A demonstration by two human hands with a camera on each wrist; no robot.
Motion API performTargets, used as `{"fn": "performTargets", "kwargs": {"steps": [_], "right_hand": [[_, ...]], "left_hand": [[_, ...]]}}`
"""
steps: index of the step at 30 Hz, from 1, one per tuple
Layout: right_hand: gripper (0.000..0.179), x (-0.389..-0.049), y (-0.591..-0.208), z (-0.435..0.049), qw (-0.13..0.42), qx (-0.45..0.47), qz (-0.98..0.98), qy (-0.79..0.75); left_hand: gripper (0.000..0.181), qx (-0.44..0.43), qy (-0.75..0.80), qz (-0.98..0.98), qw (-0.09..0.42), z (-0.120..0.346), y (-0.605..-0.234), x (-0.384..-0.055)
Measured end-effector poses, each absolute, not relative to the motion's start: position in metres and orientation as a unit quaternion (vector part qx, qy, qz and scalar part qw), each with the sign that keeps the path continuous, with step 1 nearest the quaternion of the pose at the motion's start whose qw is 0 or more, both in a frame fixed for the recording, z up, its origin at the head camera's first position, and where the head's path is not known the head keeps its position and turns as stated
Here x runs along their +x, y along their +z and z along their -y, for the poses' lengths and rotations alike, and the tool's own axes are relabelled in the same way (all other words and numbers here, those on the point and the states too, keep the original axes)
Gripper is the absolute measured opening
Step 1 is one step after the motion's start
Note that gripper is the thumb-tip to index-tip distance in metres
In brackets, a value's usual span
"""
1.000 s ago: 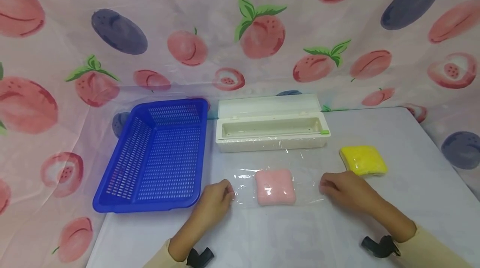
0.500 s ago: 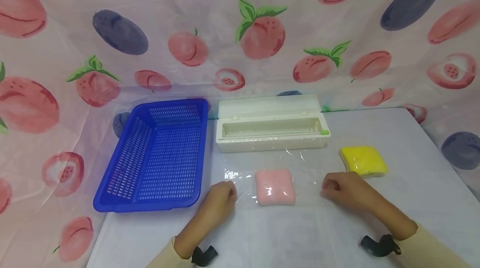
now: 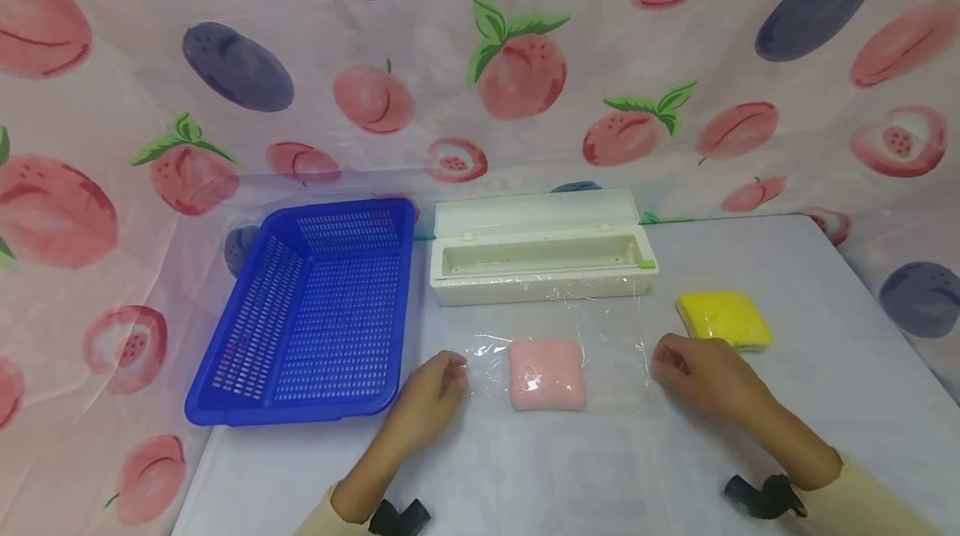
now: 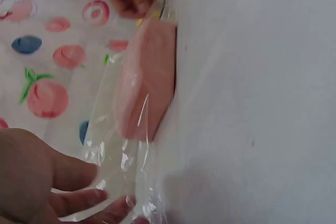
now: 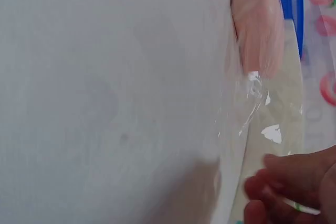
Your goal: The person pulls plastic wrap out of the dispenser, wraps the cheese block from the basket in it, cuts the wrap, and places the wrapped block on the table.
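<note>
A pink, rounded-square pillow-like piece [image 3: 547,375] lies on the table with clear plastic film [image 3: 615,378] over and around it. My left hand [image 3: 431,394] is at the film's left end; in the left wrist view its thumb and fingers [image 4: 79,174] are parted, with the film right at the fingertips. At the film's right end is my right hand [image 3: 708,373], its fingers loosely bent; in the right wrist view the thumb [image 5: 294,169] lies above the bent fingers, beside the crinkled film. Just beyond my right hand sits a similar yellow piece [image 3: 724,319].
Behind the film stands a long white box [image 3: 540,289] with its lid [image 3: 536,213] raised and a small green part [image 3: 647,264] at its right end. To the left is a blue perforated basket [image 3: 337,319]. A fruit-print cloth [image 3: 420,36] hangs behind the white-covered table [image 3: 570,478].
My right hand has shifted slightly right, and crinkles now show at the film's right end. My left hand moved a little right, then back. The pink piece has stayed in place.
</note>
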State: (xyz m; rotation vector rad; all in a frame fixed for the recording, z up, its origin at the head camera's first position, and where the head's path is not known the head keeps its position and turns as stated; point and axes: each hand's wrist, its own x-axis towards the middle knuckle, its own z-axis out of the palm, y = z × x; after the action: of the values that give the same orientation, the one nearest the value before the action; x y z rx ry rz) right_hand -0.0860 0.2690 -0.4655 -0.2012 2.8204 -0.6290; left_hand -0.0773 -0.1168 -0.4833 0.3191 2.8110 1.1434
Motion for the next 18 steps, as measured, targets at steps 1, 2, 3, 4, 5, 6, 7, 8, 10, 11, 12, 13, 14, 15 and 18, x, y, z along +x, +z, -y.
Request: {"fn": "performTargets", "kwargs": {"steps": [1,2,3,4,5,6,7,8,10,11,12,13,14,15,18], "right_hand": [[0.016,-0.083,-0.463,-0.264,0.1,-0.083,-0.97,-0.205],[0.022,-0.079,-0.461,-0.258,0.076,-0.106,-0.973,-0.192],[0.03,-0.074,-0.46,-0.252,0.054,-0.135,-0.974,-0.175],[0.037,-0.07,-0.459,-0.245,0.033,-0.172,-0.972,-0.154],[0.044,-0.066,-0.46,-0.239,0.014,-0.214,-0.968,-0.131],[0.052,-0.062,-0.461,-0.234,0.004,-0.252,-0.962,-0.104],[0.059,-0.058,-0.463,-0.228,0.001,-0.286,-0.955,-0.084],[0.064,-0.055,-0.465,-0.224,0.002,-0.316,-0.946,-0.068],[0.069,-0.051,-0.469,-0.216,0.017,-0.35,-0.936,-0.044],[0.071,-0.05,-0.471,-0.214,0.028,-0.355,-0.934,-0.037],[0.071,-0.049,-0.474,-0.211,0.036,-0.358,-0.932,-0.033],[0.07,-0.049,-0.474,-0.21,0.04,-0.36,-0.931,-0.033],[0.069,-0.049,-0.475,-0.209,0.044,-0.361,-0.931,-0.032],[0.068,-0.049,-0.475,-0.208,0.047,-0.359,-0.932,-0.028],[0.067,-0.05,-0.474,-0.207,0.052,-0.357,-0.932,-0.024]], "left_hand": [[0.026,0.118,0.358,-0.926,0.024,0.114,-0.481,-0.074],[0.03,0.137,0.333,-0.933,0.004,0.11,-0.478,-0.07],[0.034,0.16,0.299,-0.941,-0.017,0.106,-0.475,-0.065],[0.037,0.187,0.26,-0.947,-0.037,0.102,-0.473,-0.061],[0.04,0.216,0.219,-0.95,-0.052,0.098,-0.471,-0.056],[0.042,0.244,0.18,-0.951,-0.059,0.094,-0.47,-0.052],[0.044,0.271,0.141,-0.95,-0.06,0.089,-0.469,-0.049],[0.047,0.294,0.105,-0.949,-0.053,0.085,-0.469,-0.046],[0.05,0.322,0.053,-0.945,-0.028,0.077,-0.472,-0.043],[0.052,0.329,0.032,-0.944,-0.014,0.074,-0.474,-0.042],[0.053,0.332,0.015,-0.943,0.0,0.071,-0.475,-0.042],[0.055,0.333,0.003,-0.943,0.01,0.07,-0.477,-0.042],[0.056,0.332,-0.006,-0.943,0.018,0.068,-0.478,-0.042],[0.057,0.33,-0.01,-0.944,0.023,0.067,-0.479,-0.042],[0.056,0.331,-0.013,-0.943,0.022,0.067,-0.479,-0.042]]}}
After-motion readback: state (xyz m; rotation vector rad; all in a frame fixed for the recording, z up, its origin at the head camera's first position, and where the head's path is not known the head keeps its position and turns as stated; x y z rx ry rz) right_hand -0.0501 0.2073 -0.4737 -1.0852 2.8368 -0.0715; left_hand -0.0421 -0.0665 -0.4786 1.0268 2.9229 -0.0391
